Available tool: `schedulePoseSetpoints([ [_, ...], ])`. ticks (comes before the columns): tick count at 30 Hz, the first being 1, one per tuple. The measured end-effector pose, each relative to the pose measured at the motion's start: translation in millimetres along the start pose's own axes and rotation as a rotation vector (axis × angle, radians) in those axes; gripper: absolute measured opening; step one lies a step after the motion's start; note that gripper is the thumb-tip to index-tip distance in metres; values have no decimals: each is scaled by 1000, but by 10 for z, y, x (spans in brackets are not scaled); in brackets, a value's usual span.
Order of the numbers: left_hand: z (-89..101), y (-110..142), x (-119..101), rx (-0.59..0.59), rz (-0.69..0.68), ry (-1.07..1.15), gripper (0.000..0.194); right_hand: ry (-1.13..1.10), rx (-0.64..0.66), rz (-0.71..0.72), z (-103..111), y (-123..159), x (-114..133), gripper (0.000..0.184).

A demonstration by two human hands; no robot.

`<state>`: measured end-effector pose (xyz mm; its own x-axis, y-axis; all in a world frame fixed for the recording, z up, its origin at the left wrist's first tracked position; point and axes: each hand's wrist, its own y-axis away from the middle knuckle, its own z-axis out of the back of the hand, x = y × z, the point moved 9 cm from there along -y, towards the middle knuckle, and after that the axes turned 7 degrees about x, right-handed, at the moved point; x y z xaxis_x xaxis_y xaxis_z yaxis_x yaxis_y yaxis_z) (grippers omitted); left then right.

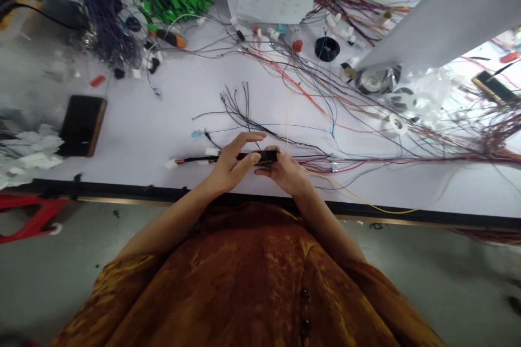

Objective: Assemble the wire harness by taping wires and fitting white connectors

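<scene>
Your left hand (232, 165) and right hand (285, 171) both grasp a black wire bundle (264, 156), fingers closed on it, just beyond the table edge (122, 191), with loose wires (252, 122) spread past it.

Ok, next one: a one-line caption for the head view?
Left hand and right hand grip a black sleeved wire bundle at a white workbench among coloured wires.

Bright, even overhead light floods the white workbench (134, 119) — shadows stay faint, wide-angle distortion bows its front edge (122, 191), glare glints off the plastic bag (419, 92), and the far left dissolves into soft haze.
</scene>
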<state>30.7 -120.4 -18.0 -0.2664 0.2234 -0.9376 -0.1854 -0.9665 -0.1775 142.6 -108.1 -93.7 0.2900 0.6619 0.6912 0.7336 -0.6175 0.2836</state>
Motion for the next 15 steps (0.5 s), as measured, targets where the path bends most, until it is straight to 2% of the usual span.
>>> schedulePoseSetpoints([
  [3, 142, 146, 37, -115, 114, -94, 35, 225, -139, 215, 45, 96, 184, 38],
  [8, 152, 307, -32, -101, 226, -192, 28, 761, -237, 369, -84, 298, 397, 36],
  [11, 124, 359, -22, -45, 289, -147, 18, 983, -214, 386, -197, 360, 391, 39],
  [15, 23, 420, -16, 92, 290, -141, 16, 1108, -79, 297, -299, 351, 200, 37],
])
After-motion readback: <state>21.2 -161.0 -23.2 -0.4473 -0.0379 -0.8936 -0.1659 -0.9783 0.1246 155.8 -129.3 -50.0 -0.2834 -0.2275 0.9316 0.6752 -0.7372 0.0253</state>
